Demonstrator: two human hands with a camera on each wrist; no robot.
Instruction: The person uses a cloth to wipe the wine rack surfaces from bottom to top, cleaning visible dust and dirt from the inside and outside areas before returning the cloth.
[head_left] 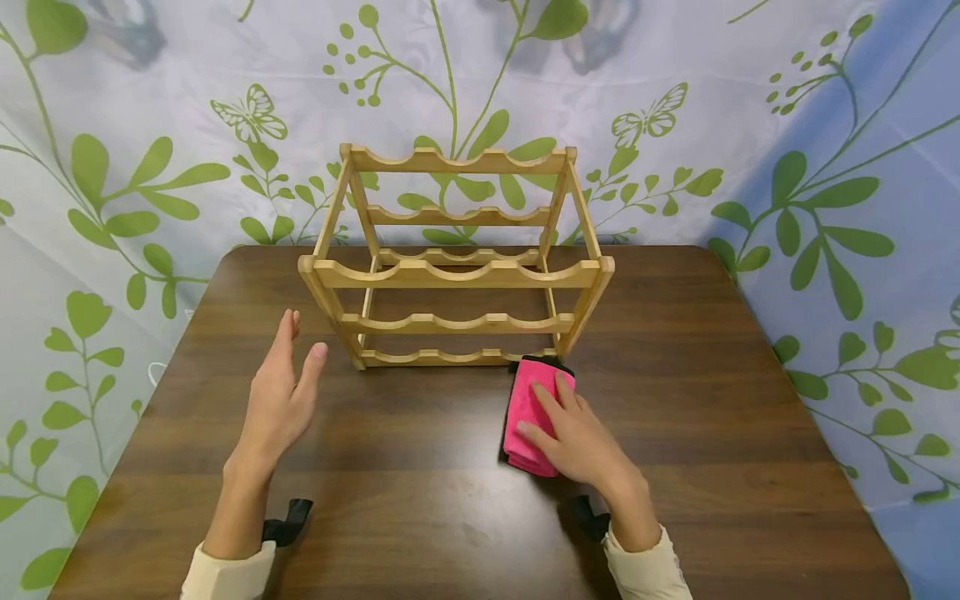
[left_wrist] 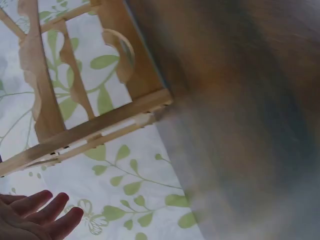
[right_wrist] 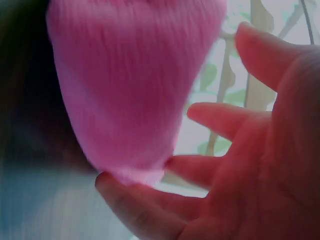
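A folded pink cloth [head_left: 525, 408] with a black underside and edge lies on the table, just in front of the rack's right front corner. Over its right side is my right hand [head_left: 592, 442], fingers spread and fairly straight. In the right wrist view the fingertips [right_wrist: 107, 182] come right up to the cloth [right_wrist: 130, 95], and the palm stays apart from it. My left hand [head_left: 277, 400] is held up left of the wooden rack [head_left: 457, 275], its thumb apart from straight fingers, holding nothing. The left wrist view shows its fingers [left_wrist: 52, 212] near the rack's frame [left_wrist: 85, 130].
The light wooden rack, with scalloped crossbars on three levels, stands at the back middle of the brown table [head_left: 420, 500]. Behind and beside the table hangs a white curtain [head_left: 172, 100] with green leaves and butterflies. Black straps [head_left: 288, 523] show at both wrists.
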